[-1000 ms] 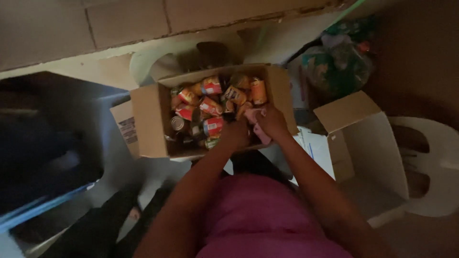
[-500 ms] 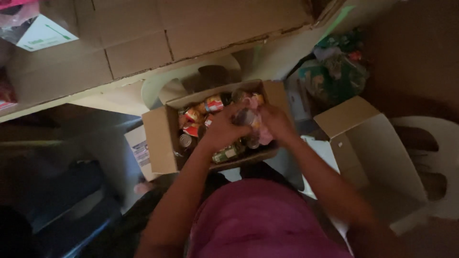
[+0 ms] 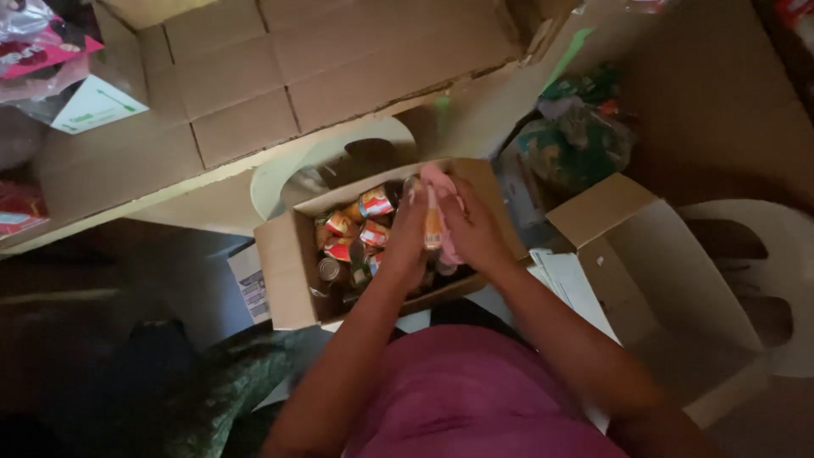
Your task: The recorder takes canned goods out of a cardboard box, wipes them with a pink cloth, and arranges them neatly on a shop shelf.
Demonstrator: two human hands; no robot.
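Centre frame: left hand (image 3: 409, 236) & right hand (image 3: 471, 231) both grip a small orange-labelled tin can (image 3: 432, 227) w/ pink cloth (image 3: 443, 188), over an open brown cardboard box (image 3: 284, 271) of cans.

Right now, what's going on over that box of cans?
A person holds both hands together above an open cardboard box full of small cans. The left hand and right hand press a can and a pink cloth between them. An empty open box sits to the right.
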